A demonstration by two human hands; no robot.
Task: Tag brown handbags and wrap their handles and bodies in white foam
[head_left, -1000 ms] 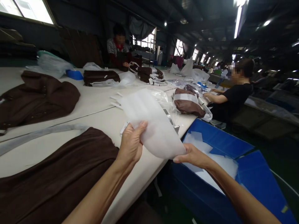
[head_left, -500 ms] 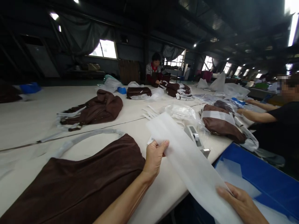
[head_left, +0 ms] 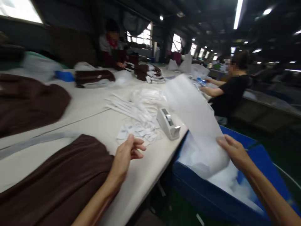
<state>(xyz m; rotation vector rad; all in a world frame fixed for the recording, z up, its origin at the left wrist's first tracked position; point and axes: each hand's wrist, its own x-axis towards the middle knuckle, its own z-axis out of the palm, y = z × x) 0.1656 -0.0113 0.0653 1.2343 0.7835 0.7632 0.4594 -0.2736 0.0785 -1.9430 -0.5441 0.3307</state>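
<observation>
My right hand pinches the lower edge of a white foam sheet, which stands up over the blue bin. Over the table's edge, my left hand hangs with fingers apart and nothing in them. Beside that forearm lies a dark brown bag, its handle covered in pale wrapping. White tags with strips are spread just past my left fingertips. To their right, a tape dispenser sits near the table edge.
More white sheets lie in the blue bin, right of the table. Another brown bag is at the left. Across the table a person handles brown bags; a person in black works at the right.
My left hand has let go of the foam sheet and drawn back from it. My right hand still holds the sheet, now over the bin. The view has swung right.
</observation>
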